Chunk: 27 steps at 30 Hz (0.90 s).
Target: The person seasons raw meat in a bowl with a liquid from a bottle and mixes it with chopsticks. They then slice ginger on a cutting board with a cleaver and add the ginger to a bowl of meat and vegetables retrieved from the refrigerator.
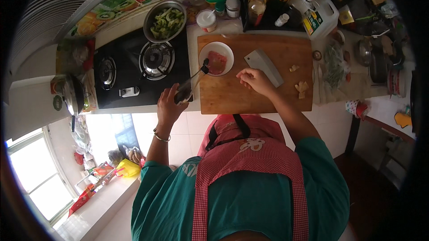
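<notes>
My left hand (168,104) is wrapped round a bottle (184,92) with dark contents. The bottle is tilted, and its dark-tipped neck reaches the rim of a white bowl (229,57). Pinkish raw meat (217,62) lies in the bowl, which stands at the left of a wooden cutting board (232,100). Above the board, my right hand (254,80) has its fingers curled together; whether anything small is inside them does not show. Beside it a cleaver (264,67) lies flat. Pale pieces that look like ginger (301,88) sit at the board's right.
A black gas stove (127,69) is left of the board, with a metal bowl of green vegetables (165,21) at its back. Jars (206,20), bottles (257,8) and a white jug (320,20) line the back. On the right lies a bag of greens (334,62).
</notes>
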Each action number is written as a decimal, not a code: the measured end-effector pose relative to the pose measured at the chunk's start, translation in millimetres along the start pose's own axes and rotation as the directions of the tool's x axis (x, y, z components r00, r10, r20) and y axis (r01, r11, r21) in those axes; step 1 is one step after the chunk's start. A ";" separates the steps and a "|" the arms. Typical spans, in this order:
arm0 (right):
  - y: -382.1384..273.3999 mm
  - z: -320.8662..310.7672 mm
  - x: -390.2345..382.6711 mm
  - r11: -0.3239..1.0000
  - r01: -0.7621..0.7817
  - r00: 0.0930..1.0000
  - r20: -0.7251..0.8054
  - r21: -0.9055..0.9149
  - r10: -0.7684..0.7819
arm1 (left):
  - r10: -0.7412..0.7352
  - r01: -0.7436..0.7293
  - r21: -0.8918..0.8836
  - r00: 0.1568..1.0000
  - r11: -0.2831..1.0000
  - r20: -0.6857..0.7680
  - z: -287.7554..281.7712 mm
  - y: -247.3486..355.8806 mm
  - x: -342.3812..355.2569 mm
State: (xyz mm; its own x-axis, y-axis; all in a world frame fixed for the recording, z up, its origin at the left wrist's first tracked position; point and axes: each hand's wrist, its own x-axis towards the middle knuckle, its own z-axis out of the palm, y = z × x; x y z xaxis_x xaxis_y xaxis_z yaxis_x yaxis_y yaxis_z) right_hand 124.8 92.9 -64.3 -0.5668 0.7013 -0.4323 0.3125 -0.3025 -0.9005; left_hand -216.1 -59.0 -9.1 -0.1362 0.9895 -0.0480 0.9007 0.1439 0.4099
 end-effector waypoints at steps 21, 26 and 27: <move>40.9 -0.8 -15.3 0.995 -0.028 0.999 -0.026 0.100 0.031 | 0.028 -0.029 0.083 0.999 0.996 0.020 -7.9 4.0 6.9; 38.6 -1.8 -16.6 0.997 -0.031 0.999 -0.028 0.070 0.033 | 0.027 -0.030 0.089 0.999 0.996 0.027 -11.4 8.9 8.2; 38.3 -1.9 -16.8 0.997 -0.035 0.999 -0.027 0.074 0.037 | 0.029 -0.032 0.086 0.999 0.996 0.030 -12.2 9.8 8.7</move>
State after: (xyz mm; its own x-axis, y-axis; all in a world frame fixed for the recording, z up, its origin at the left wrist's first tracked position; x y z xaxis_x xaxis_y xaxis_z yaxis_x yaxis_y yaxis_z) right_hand 147.7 70.7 -91.4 -0.5342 0.7067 -0.4640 0.2749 -0.3738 -0.8858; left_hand -213.5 -49.1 5.5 -0.0973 0.9932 -0.0634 0.9369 0.1129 0.3309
